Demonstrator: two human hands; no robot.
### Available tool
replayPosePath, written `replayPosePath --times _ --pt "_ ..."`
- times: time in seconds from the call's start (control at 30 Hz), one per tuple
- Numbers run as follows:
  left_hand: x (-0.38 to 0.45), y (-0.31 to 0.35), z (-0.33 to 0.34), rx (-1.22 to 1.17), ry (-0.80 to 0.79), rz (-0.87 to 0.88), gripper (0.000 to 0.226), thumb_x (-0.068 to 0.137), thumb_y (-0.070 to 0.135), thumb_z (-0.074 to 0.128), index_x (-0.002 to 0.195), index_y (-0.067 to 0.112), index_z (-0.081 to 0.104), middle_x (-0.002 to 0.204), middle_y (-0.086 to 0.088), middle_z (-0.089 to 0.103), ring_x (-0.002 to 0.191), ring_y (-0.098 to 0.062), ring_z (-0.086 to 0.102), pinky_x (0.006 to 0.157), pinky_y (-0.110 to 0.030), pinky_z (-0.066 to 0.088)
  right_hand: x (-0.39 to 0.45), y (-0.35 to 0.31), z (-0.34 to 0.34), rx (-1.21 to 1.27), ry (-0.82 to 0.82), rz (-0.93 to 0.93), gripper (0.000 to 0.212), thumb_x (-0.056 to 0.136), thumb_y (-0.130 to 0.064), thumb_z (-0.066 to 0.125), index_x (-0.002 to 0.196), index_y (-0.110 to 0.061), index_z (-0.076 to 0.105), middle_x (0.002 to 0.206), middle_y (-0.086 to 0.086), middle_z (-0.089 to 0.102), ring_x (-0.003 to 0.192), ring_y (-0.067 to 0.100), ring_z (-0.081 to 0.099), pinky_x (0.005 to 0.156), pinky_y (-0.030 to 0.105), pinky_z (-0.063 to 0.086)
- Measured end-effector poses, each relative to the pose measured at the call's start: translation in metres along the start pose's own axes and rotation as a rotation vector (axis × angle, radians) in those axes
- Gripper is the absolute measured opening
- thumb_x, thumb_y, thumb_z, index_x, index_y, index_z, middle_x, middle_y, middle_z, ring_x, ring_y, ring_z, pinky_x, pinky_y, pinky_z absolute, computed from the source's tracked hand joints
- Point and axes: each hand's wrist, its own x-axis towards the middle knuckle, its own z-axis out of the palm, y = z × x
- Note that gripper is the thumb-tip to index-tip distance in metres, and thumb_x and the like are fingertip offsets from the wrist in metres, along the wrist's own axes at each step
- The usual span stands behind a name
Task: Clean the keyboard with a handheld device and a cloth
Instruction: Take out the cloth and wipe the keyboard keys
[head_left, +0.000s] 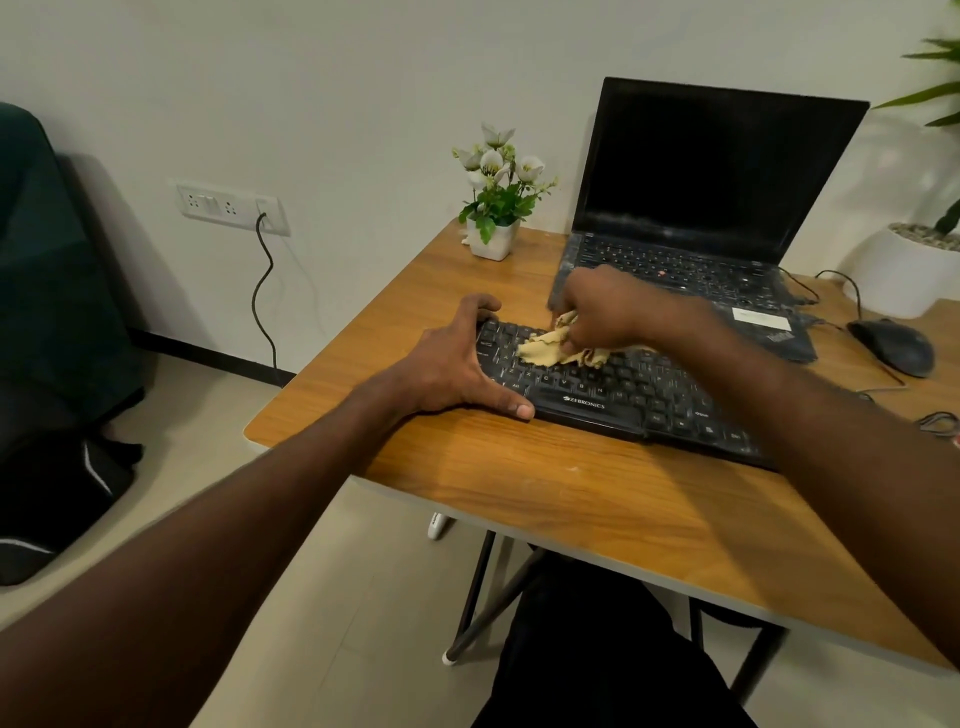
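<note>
Wooden table (545, 483) against a white wall, tiled floor below. Black keyboard (623, 395) lies angled at table centre. Left hand (457, 364) clamps the keyboard's left end: thumb along the near edge, fingers curled over the far corner. Right hand (608, 306) bunches a tan cloth (550, 348), fingers curled round it, pressing it on the upper-left keys; hand slightly blurred. Open laptop (706, 208), screen dark, at 1 o'clock from the keyboard, just beyond it. Flower pot (493, 208) at 11 o'clock near the wall. Mouse (893, 345) at 3 o'clock, apart from keyboard. Wall socket (228, 205) with cable at far left.
</note>
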Motion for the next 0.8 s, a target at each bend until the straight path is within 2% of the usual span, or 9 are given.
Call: replayPosePath --times 0.1,0.17,0.23,0.33,0.43,0.5,0.6,0.67,0.8 --pt "0.000 0.000 -0.001 0.004 -0.005 0.003 0.136 0.042 0.074 0.099 0.149 0.045 0.022 0.156 0.008 0.043 0.147 -0.023 0.041 0.126 -0.050 0.036 0.001 0.003 -0.008 -0.097 0.104 0.002 0.029 0.084 -0.017 0.082 0.110 -0.019 0.071 0.088 -0.005 0.065 0.089 0.019 0.063 0.074 0.033 0.049" --pt "0.000 0.001 -0.002 0.013 -0.007 0.004 0.133 0.044 0.072 0.100 0.148 0.045 0.022 0.151 0.011 0.043 0.146 -0.023 0.042 0.125 -0.048 0.036 0.006 0.004 -0.001 0.063 0.218 0.003 0.035 0.080 -0.019 0.086 0.113 -0.016 0.075 0.100 0.000 0.074 0.089 0.016 0.065 0.077 0.030 0.047" --pt "0.001 0.001 -0.001 0.018 -0.008 0.003 0.131 0.043 0.074 0.099 0.146 0.047 0.022 0.147 0.013 0.042 0.145 -0.023 0.043 0.124 -0.049 0.038 0.006 0.001 0.008 0.232 0.256 -0.002 0.035 0.078 -0.021 0.087 0.111 -0.017 0.076 0.101 -0.001 0.075 0.083 0.007 0.063 0.077 0.028 0.048" --pt "0.001 -0.001 0.000 0.012 -0.009 -0.003 0.132 0.040 0.078 0.097 0.145 0.049 0.023 0.147 0.013 0.043 0.145 -0.024 0.043 0.123 -0.051 0.038 0.005 0.008 0.018 0.194 0.211 -0.023 0.032 0.081 -0.022 0.085 0.112 -0.021 0.076 0.102 -0.003 0.075 0.091 0.011 0.066 0.083 0.032 0.053" --pt "0.002 -0.001 -0.001 0.006 -0.006 0.004 0.133 0.039 0.080 0.096 0.146 0.048 0.023 0.152 0.010 0.044 0.146 -0.024 0.043 0.124 -0.051 0.038 0.008 0.014 0.009 0.011 0.133 0.001 0.041 0.080 -0.024 0.086 0.119 -0.021 0.074 0.111 0.000 0.074 0.094 0.015 0.065 0.081 0.033 0.051" --pt "0.001 0.000 -0.001 0.005 -0.007 0.006 0.132 0.039 0.080 0.096 0.145 0.048 0.024 0.153 0.009 0.044 0.146 -0.024 0.043 0.124 -0.051 0.038 0.011 0.008 0.003 -0.062 0.151 0.020 0.042 0.080 -0.025 0.085 0.120 -0.021 0.074 0.115 0.004 0.073 0.101 0.021 0.067 0.084 0.035 0.052" --pt "0.001 -0.001 0.000 -0.002 -0.006 0.005 0.130 0.039 0.079 0.097 0.143 0.049 0.025 0.154 0.007 0.045 0.147 -0.025 0.043 0.124 -0.052 0.038 0.014 -0.004 0.005 0.084 0.236 -0.019 0.031 0.082 -0.022 0.084 0.111 -0.020 0.077 0.103 -0.002 0.074 0.098 0.018 0.068 0.089 0.038 0.056" --pt "0.002 -0.001 0.000 -0.007 0.001 0.006 0.131 0.037 0.081 0.097 0.142 0.050 0.025 0.155 0.007 0.045 0.147 -0.025 0.042 0.124 -0.052 0.038 0.012 -0.006 0.011 0.147 0.197 -0.025 0.028 0.081 -0.022 0.085 0.108 -0.022 0.078 0.099 -0.005 0.074 0.098 0.015 0.067 0.091 0.042 0.057" --pt "0.001 -0.002 -0.001 -0.010 0.001 -0.001 0.138 0.035 0.083 0.096 0.147 0.047 0.023 0.156 0.008 0.043 0.148 -0.024 0.041 0.124 -0.050 0.038 0.003 0.005 0.002 -0.036 0.088 -0.007 0.028 0.083 -0.020 0.083 0.109 -0.023 0.075 0.105 -0.004 0.073 0.097 0.017 0.065 0.085 0.037 0.055"
